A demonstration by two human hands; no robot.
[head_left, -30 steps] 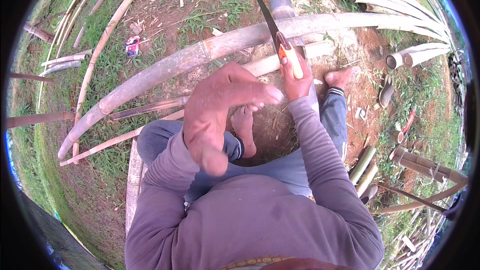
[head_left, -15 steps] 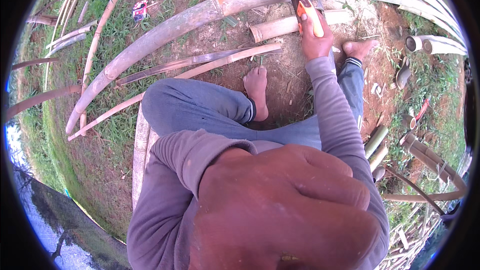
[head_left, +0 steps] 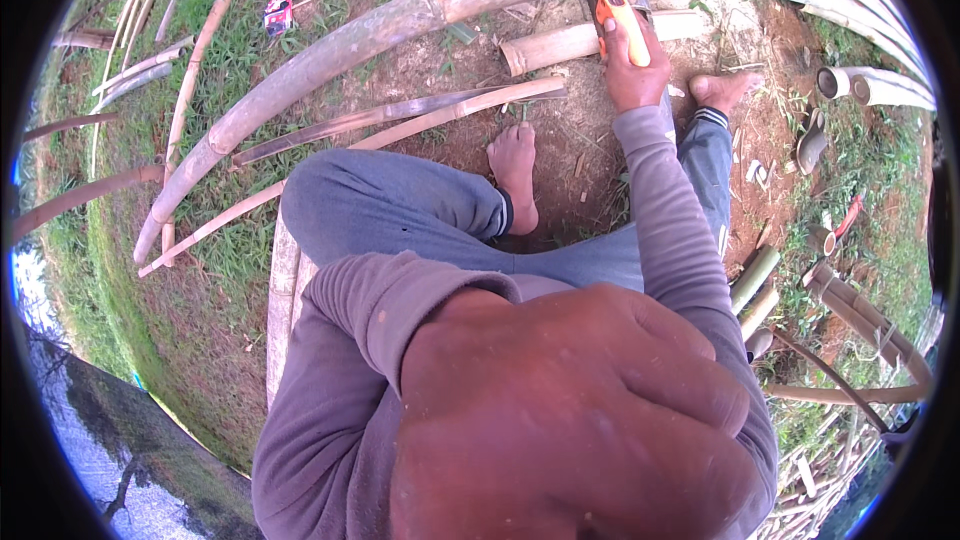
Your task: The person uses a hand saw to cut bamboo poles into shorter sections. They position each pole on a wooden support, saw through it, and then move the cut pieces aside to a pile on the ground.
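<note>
My right hand [head_left: 638,68] is wrapped round the orange and pale handle of a handsaw [head_left: 613,8]. Its dark blade points away from me and crosses a long, thick bamboo pole [head_left: 350,35] at the far side. Whether the teeth touch the pole cannot be made out. Just nearer lies a shorter cut piece of bamboo [head_left: 553,47]. Raised very close to the camera, my left hand [head_left: 570,420] fills the lower middle. Its back shows and its fingers are bent and pressed together; the fingertips and anything in them are hidden.
Split bamboo strips [head_left: 400,130] lie between the pole and my bent knee. More bamboo poles [head_left: 885,88] are at the far right, with a shoe [head_left: 811,142] nearby. A red-handled tool [head_left: 848,218] rests on the grass at right. A small red packet [head_left: 278,15] lies far left.
My left hand has shifted slightly right and up in front of the camera. My right hand keeps its grip on the saw, with only a slight shift.
</note>
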